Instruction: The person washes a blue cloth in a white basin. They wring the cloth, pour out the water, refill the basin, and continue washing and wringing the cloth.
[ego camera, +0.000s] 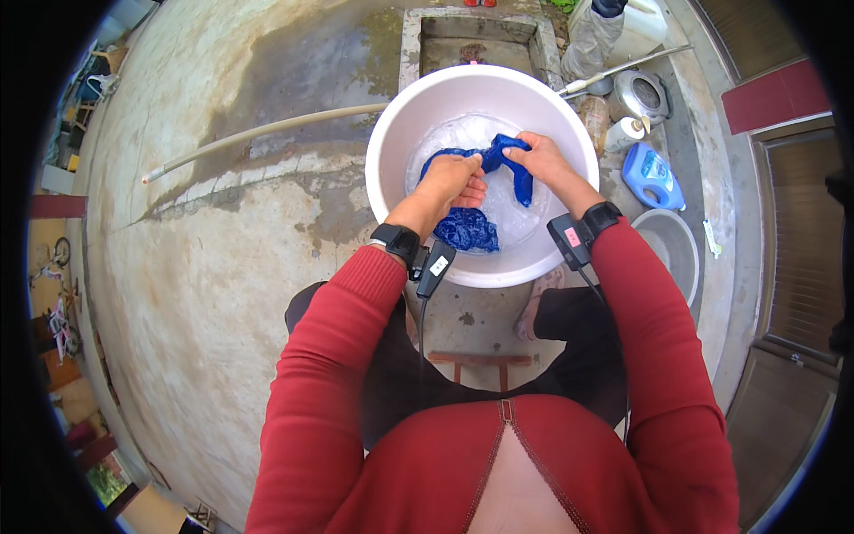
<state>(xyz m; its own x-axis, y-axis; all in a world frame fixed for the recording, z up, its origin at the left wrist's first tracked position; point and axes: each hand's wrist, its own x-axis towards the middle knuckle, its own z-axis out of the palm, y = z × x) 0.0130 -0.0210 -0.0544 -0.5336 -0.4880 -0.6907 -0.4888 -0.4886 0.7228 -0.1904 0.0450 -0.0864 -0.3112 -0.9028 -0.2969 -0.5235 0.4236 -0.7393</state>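
Note:
A large pale plastic basin (393,207) holds shallow water with suds. Inside it lies a wet blue cloth (467,229), part of it bunched at the near left of the basin's floor and part raised between the hands. My left hand (459,179) grips the cloth near its middle, thumb and forefinger pinched together. Higher and to the right, my right hand (542,157) holds a folded end, from which a narrow piece hangs down. The fingers hide some of the cloth. Both wrists carry black straps with small cabled devices.
Right of the basin stand a white pump bottle (623,135), a blue detergent bottle (650,175), a metal pot (638,97) and a grey basin (694,267). A concrete trough (411,50) is beyond. A long pole (267,133) extends left across the wet concrete. A wooden stool (480,360) shows between the legs.

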